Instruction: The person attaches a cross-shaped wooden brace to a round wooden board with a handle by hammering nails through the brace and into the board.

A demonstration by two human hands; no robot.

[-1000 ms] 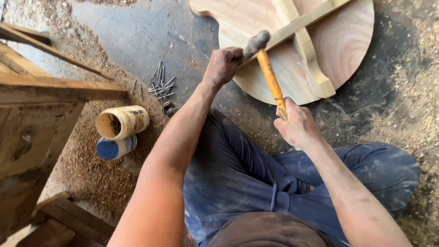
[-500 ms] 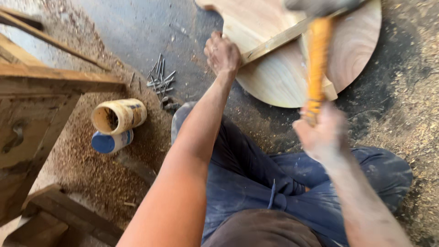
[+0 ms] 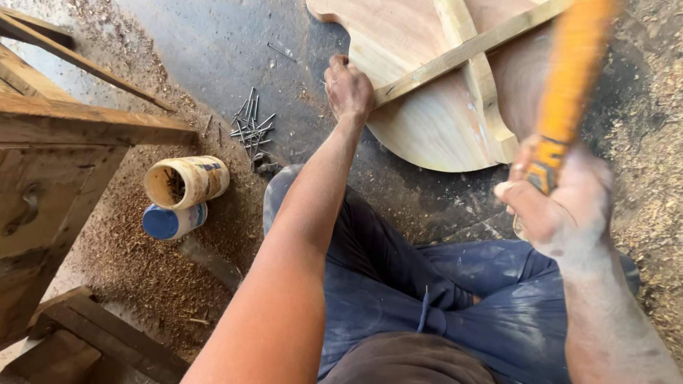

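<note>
Hands: left hand (image 3: pixel 348 89) sits in the upper middle of the head view, arm stretched forward, fingers curled and pressed down on the end of a wooden slat (image 3: pixel 469 50); whether they pinch a nail cannot be told.
Right hand: right hand (image 3: pixel 558 203) is at the right of the frame, raised and blurred, fingers wrapped tight around the orange handle of a hammer (image 3: pixel 573 85), which runs up to the top edge; its head is out of view.
Workpiece: round wooden board (image 3: pixel 427 128) lies on the floor at the upper right, two crossed slats on it, cut off by the top edge.
Room: bare dark floor (image 3: pixel 206 50) lies left of the board; sawdust lies at the lower left and far right.
Counts: two tubs, one cream tub (image 3: pixel 188 181) on its side and one blue-lidded tub (image 3: pixel 171 220) just below it; one loose pile of nails (image 3: pixel 249 124) left of the left hand.
Edges: wooden frame pieces (image 3: pixel 64 128) fill the left edge.
</note>
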